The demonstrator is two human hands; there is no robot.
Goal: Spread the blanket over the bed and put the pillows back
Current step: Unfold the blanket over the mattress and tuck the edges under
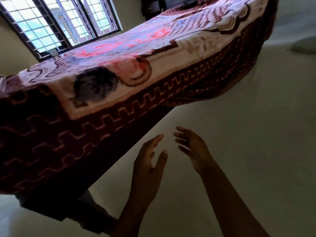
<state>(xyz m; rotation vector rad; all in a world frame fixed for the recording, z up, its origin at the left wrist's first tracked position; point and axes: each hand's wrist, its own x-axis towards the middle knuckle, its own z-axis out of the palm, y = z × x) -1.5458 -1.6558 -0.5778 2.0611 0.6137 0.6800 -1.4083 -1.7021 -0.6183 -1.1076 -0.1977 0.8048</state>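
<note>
A patterned blanket [119, 65], cream and pink with a dark maroon border, lies spread across the bed and hangs over its near side. The dark wooden bed frame [56, 199] shows under the hanging border at lower left. My left hand [148, 161] and my right hand [193, 147] hover over the floor beside the bed, both empty, fingers apart, palms turned toward each other, neither touching the blanket. No pillow is clearly in view; a pale blurred shape [304, 45] lies at the far right edge.
A pale smooth floor [239, 134] stretches to the right of the bed. A barred window [56, 23] stands behind the bed at upper left. Dark furniture [153, 6] sits at the top by the far end of the bed.
</note>
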